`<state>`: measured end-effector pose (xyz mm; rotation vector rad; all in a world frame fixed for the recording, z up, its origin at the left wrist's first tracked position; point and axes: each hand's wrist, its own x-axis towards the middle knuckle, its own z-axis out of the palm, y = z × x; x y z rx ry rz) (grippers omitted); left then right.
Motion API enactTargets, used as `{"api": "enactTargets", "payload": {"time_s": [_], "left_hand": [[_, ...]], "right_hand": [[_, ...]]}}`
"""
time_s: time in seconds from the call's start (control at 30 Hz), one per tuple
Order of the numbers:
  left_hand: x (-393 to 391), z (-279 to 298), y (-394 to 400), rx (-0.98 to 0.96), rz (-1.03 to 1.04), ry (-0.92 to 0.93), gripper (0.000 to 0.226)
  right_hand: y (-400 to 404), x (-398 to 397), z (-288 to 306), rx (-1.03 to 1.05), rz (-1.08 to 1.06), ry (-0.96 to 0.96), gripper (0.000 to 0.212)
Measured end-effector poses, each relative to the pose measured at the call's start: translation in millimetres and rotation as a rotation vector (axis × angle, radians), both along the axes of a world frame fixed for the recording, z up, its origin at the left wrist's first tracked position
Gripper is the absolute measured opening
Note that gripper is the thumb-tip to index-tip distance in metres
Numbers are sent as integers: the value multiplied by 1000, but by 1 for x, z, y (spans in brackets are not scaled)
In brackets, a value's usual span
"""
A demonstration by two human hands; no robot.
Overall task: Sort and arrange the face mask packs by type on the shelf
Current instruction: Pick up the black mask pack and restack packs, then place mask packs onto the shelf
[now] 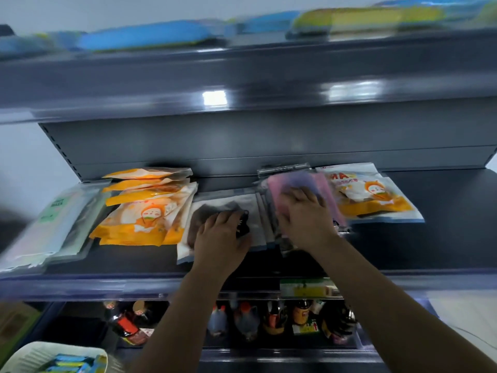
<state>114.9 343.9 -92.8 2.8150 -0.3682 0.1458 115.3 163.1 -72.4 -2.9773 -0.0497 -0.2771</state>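
While orange packs (145,211) flank them, both hands (220,238) press flat on mask packs (309,184).

Mid-frame, the left hand (219,238) lies flat on a dark pack (215,211) on the shelf (443,224). Just right of it, the right hand (304,214) presses a blurred pink pack (293,181). Orange packs (145,208) are stacked at centre left, pale green packs (53,219) at far left, and another orange pack (373,195) at right.
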Motion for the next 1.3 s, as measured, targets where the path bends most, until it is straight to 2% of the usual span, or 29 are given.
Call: {"api": "enactTargets", "payload": {"time_s": [0.1,0.27,0.37,0.47,0.77,1.1,1.3], "left_hand": [[-6,8,-41,-32,-70,-130,49],[-20,24,-124,19,-153,-223,49],[-27,24,-168,46,-186,-244,49],[-36,20,-206,39,-212,-147,54],[-40,3,-279,137,-233,-95,52],[0,-4,-307,172,-170,21,46],[22,-20,-308,181,-117,114,63]], "right_hand": [[-31,-15,12,22,-9,-50,45],[-97,-43,18,-7,-44,-124,42],[-137,-57,18,-6,-66,-72,44],[-174,-67,11,-35,-82,-17,45],[-244,-79,-5,0,-91,106,48],[-277,-40,-16,299,-125,191,40],[-283,-11,-21,468,-170,257,38]]}}
